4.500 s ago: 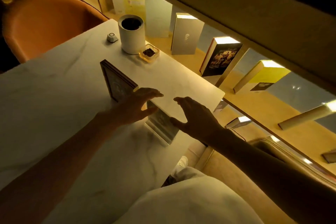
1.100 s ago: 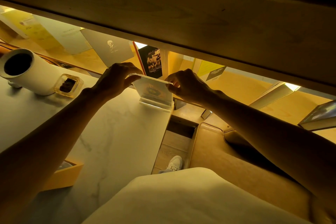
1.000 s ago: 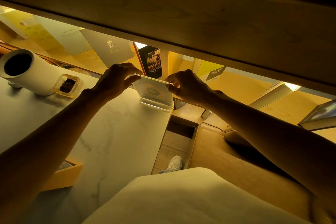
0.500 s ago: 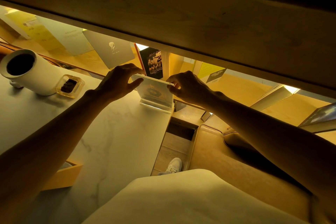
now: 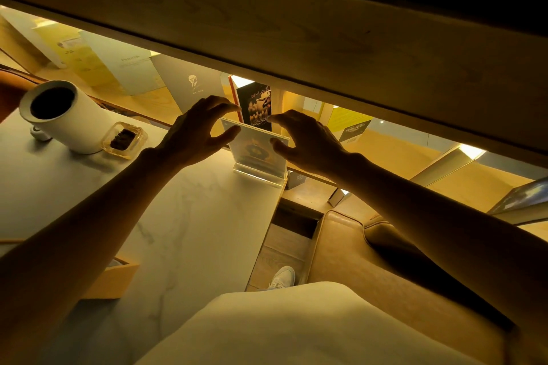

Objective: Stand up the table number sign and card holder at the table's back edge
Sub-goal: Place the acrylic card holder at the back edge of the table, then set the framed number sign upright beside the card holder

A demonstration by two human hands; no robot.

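Note:
A clear acrylic card holder [image 5: 256, 154] stands upright on its base at the far right corner of the white marble table [image 5: 192, 231], with a printed card inside. My left hand [image 5: 195, 133] flanks its left top corner, fingers spread in a C shape and the thumb tip at the holder's edge. On the other side my right hand [image 5: 305, 142] has its fingers apart and its thumb against the front face. Neither hand clamps the holder. The framed table number sign is not in view.
A white cylinder cup [image 5: 65, 118] and a small clear dish [image 5: 124, 139] sit at the far left of the table. A yellow box [image 5: 109, 281] lies under my left forearm. Books [image 5: 258, 104] line the shelf behind, under a wooden overhang [image 5: 296, 38]. A tan seat [image 5: 355, 246] is to the right.
Both hands have loosened from pinching the holder's top corners to spread fingers. The holder stays upright at the same corner. The view has shifted slightly.

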